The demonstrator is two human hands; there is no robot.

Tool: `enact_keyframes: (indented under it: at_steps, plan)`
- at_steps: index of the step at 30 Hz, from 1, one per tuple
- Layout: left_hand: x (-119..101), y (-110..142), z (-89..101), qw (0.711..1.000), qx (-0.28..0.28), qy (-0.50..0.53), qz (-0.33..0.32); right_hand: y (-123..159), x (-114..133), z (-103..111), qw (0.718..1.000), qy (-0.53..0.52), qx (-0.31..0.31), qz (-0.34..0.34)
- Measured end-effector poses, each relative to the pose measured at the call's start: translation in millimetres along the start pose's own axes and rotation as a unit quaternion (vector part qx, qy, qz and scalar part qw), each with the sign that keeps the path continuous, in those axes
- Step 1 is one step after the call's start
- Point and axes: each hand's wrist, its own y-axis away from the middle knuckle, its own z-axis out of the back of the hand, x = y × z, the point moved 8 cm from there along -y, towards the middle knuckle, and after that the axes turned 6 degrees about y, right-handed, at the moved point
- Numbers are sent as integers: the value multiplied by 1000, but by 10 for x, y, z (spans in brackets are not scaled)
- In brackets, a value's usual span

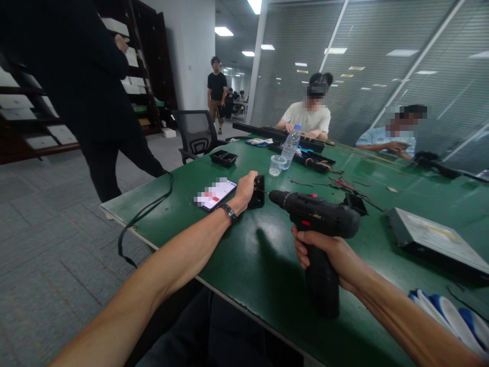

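Observation:
My right hand (324,250) is wrapped round the grip of a black cordless drill (321,209) with red buttons, held above the green table. The drill's thin bit points left at a small black plastic box (260,199). Whether the bit touches anything in the box cannot be made out. Closed on the box's left edge is my left hand (245,189), its fingers partly hidden. A phone (220,193) with a lit screen lies just left of that hand. Past the box stand a clear plastic cup (277,165) and a water bottle (291,148) with a blue cap.
On the green table (244,255) are a black tray (223,159), a flat metal-topped case (439,239), red and black wires (349,188) and striped gloves (451,316). A black strap (147,206) hangs over the left edge. Two people sit across; others stand beyond.

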Motion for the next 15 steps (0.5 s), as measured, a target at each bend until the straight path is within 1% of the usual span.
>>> enact_keyframes:
  at_steps: [5, 12, 15]
  plan:
    - [35, -15, -12, 1000, 11, 14, 5, -1, -3, 17, 1000, 3, -7, 6]
    - [-43, 44, -5, 1000, 0, -8, 0, 5, 12, 3, 1000, 6, -12, 5]
    - [-45, 44, -5, 1000, -2, -15, 5, -19, 3, 11, 1000, 2, -19, 1]
